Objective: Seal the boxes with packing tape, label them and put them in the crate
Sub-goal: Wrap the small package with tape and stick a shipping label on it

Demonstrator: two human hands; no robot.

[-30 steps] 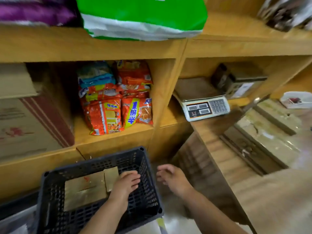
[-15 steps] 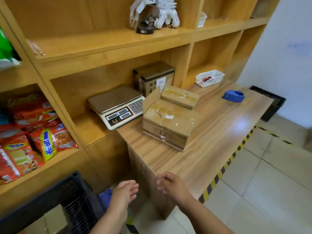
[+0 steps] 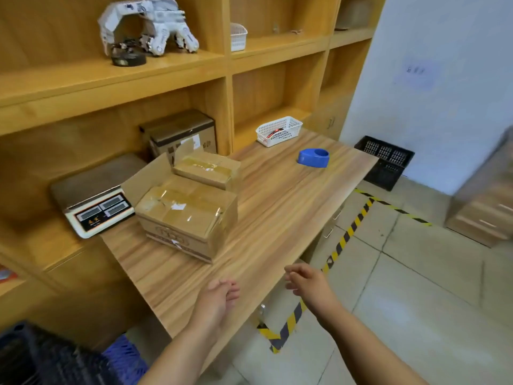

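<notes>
Both forearms reach forward, hands side by side but apart. Left hand [image 3: 219, 298] over the near edge of the table [image 3: 277, 207], fingers loosely bent, nothing in it. Right hand [image 3: 308, 284] off the table's corner, fingers relaxed and parted, also holding nothing. Ahead of the left hand: large taped box [image 3: 188, 215], smaller taped box [image 3: 206, 169] just behind it. Far ahead of the right hand: blue tape dispenser [image 3: 313, 158]. Dark crate [image 3: 41, 357] low, left of the left forearm.
</notes>
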